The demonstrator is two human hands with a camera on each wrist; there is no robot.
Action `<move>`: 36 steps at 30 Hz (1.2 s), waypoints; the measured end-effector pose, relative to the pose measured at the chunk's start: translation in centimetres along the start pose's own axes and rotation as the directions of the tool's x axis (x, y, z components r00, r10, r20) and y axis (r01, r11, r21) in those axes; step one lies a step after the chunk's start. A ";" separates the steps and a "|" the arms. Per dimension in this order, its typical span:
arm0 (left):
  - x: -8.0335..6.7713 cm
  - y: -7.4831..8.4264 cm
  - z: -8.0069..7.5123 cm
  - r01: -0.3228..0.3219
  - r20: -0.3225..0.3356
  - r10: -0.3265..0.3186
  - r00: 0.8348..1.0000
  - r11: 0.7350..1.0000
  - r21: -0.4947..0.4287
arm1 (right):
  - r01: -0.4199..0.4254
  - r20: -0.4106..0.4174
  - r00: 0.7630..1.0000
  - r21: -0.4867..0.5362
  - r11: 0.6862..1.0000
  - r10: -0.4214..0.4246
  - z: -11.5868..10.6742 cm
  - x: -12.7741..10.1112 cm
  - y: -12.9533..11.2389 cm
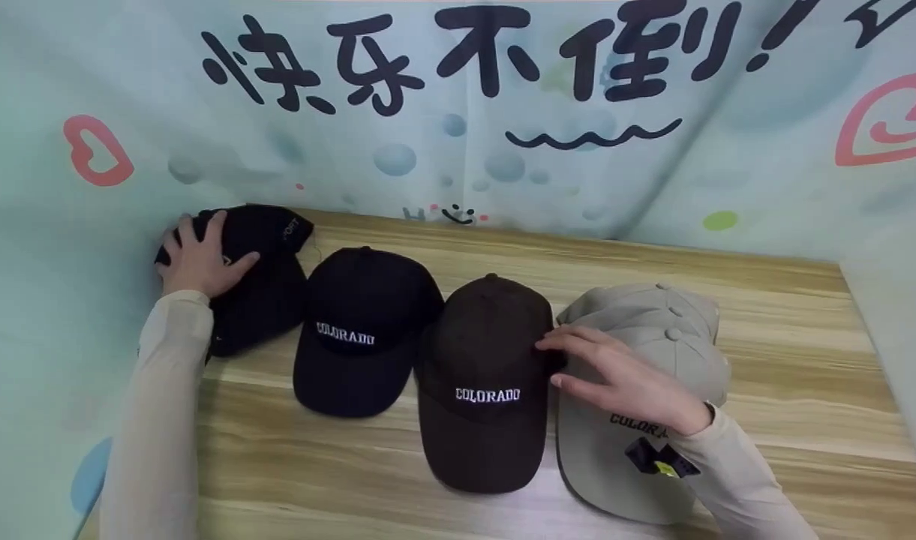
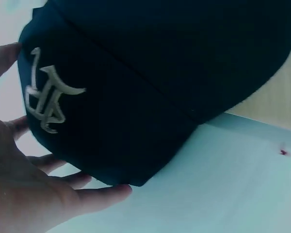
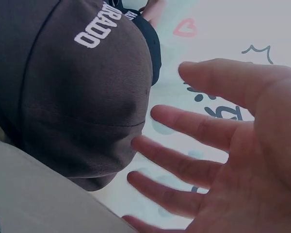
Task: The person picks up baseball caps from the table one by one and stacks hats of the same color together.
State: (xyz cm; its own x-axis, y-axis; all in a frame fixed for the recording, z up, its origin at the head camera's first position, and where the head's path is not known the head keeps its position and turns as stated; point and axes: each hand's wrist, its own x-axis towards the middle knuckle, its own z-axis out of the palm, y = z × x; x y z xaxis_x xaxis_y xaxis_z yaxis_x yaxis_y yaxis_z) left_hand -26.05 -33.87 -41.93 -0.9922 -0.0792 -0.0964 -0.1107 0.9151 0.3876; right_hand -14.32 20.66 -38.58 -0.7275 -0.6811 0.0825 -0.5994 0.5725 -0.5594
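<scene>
Four caps lie in a row on a wooden table (image 1: 788, 352). My left hand (image 1: 201, 251) rests with spread fingers on the crown of a black cap (image 1: 266, 289) pushed against the left wall. In the left wrist view its fingers (image 2: 104, 194) lie straight along that black cap (image 2: 150, 73), beside a pale embroidered logo. My right hand (image 1: 585, 364) lies flat on a beige cap (image 1: 653, 330), fingertips touching the side of a brown COLORADO cap (image 1: 484, 375). The right wrist view shows straight fingers (image 3: 184, 121) beside the brown cap (image 3: 77, 97). A black COLORADO cap (image 1: 360, 330) lies untouched between them.
A printed cloth backdrop (image 1: 503, 135) with large black characters closes the back, and pale walls close both sides. A black and yellow tag (image 1: 660, 459) sits on the beige cap's brim. Bare wood shows right of the beige cap and along the front edge.
</scene>
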 end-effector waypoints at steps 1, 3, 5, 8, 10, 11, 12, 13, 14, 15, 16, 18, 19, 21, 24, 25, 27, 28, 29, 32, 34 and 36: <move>0.0 -0.1 0.1 -0.002 0.001 0.002 1.000 1.000 0.006 | 0.007 -0.001 1.000 -0.001 1.000 -0.007 0.0 0.0 0.0; 0.1 -0.3 0.1 0.001 -0.001 0.000 1.000 1.000 0.017 | 0.020 -0.005 1.000 0.001 1.000 -0.020 0.0 0.1 -0.1; 0.3 -0.5 0.1 0.009 -0.003 -0.008 1.000 1.000 0.021 | 0.028 -0.010 1.000 0.001 1.000 -0.028 0.0 0.0 -0.1; 0.4 -0.7 -0.1 0.030 -0.011 -0.030 0.999 0.999 0.023 | 0.034 -0.016 0.999 0.005 0.999 -0.034 0.1 0.1 -0.2; 0.4 -0.9 -0.3 0.050 -0.019 -0.050 0.999 0.999 0.015 | 0.042 -0.017 0.999 0.008 0.999 -0.042 0.3 0.2 -0.2; 0.5 -1.0 -0.4 0.060 -0.021 -0.059 0.998 0.998 0.010 | 0.046 -0.015 0.999 0.009 0.999 -0.046 0.3 0.2 -0.2; 0.5 -1.0 -0.5 0.067 -0.026 -0.067 0.997 0.998 0.003 | 0.051 -0.015 0.999 0.011 0.999 -0.050 0.4 0.2 -0.2; 0.5 -1.0 -0.6 0.074 -0.030 -0.074 0.997 0.997 -0.004 | 0.056 -0.014 0.998 0.014 0.998 -0.056 0.4 0.3 -0.2; 0.5 -1.1 -0.8 0.079 -0.036 -0.079 0.996 0.997 -0.010 | 0.059 -0.014 0.998 0.015 0.998 -0.059 0.4 0.3 -0.2; 0.5 -1.0 -1.0 0.082 -0.039 -0.083 0.996 0.996 -0.016 | 0.062 -0.015 0.998 0.015 0.998 -0.062 0.5 0.3 -0.2; 0.5 -1.0 -1.1 0.083 -0.042 -0.084 0.996 0.996 -0.024 | 0.064 -0.017 0.998 0.015 0.998 -0.063 0.5 0.3 -0.2; 0.4 -0.8 -1.6 0.082 -0.043 -0.083 0.996 0.996 -0.036 | 0.060 -0.019 0.998 0.009 0.998 -0.060 0.5 0.4 -0.2; 0.4 -0.6 -1.8 0.081 -0.040 -0.083 0.996 0.996 -0.038 | 0.058 -0.018 0.998 0.007 0.998 -0.058 0.5 0.4 -0.3; 0.3 -0.2 -2.2 0.076 -0.030 -0.078 0.997 0.996 -0.042 | 0.054 -0.018 0.998 0.004 0.999 -0.054 0.5 0.4 -0.3; 0.1 0.7 -2.9 0.064 -0.033 -0.065 0.997 0.997 -0.032 | 0.059 -0.021 0.998 0.007 0.998 -0.059 0.5 0.4 -0.4; 0.0 1.0 -3.0 0.057 -0.046 -0.059 0.997 0.998 -0.030 | 0.060 -0.021 0.998 0.014 0.998 -0.060 0.5 0.4 -0.4; -0.2 1.7 -3.4 0.039 -0.084 -0.041 0.996 0.999 -0.029 | 0.064 -0.026 0.998 0.026 0.998 -0.063 0.5 0.4 -0.3; -0.4 2.0 -3.7 0.026 -0.106 -0.030 0.994 0.999 -0.033 | 0.066 -0.029 0.997 0.031 0.997 -0.065 0.5 0.4 -0.3; -0.5 2.2 -3.9 0.009 -0.127 -0.014 0.992 0.999 -0.040 | 0.068 -0.031 0.997 0.034 0.997 -0.067 0.5 0.4 -0.3; -1.1 2.7 -4.5 -0.054 -0.162 0.041 0.986 0.996 -0.073 | 0.082 -0.043 0.996 0.037 0.996 -0.080 0.5 0.5 -0.3; -1.6 2.9 -5.0 -0.099 -0.159 0.081 0.984 0.989 -0.111 | 0.095 -0.052 0.994 0.030 0.995 -0.094 0.3 0.5 -0.3; -1.9 3.0 -5.3 -0.139 -0.152 0.117 0.981 0.980 -0.142 | 0.101 -0.061 0.993 0.019 0.995 -0.100 -0.1 0.7 -0.4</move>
State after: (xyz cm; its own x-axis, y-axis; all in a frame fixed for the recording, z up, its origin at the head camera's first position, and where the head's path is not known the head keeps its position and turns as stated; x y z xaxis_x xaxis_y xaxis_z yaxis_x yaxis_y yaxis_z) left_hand -24.76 -33.07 -35.69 -0.9955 -0.0306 0.0897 0.0209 0.8520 0.5232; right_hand -14.61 20.00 -38.21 -0.6831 -0.7056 0.1883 -0.6636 0.4920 -0.5635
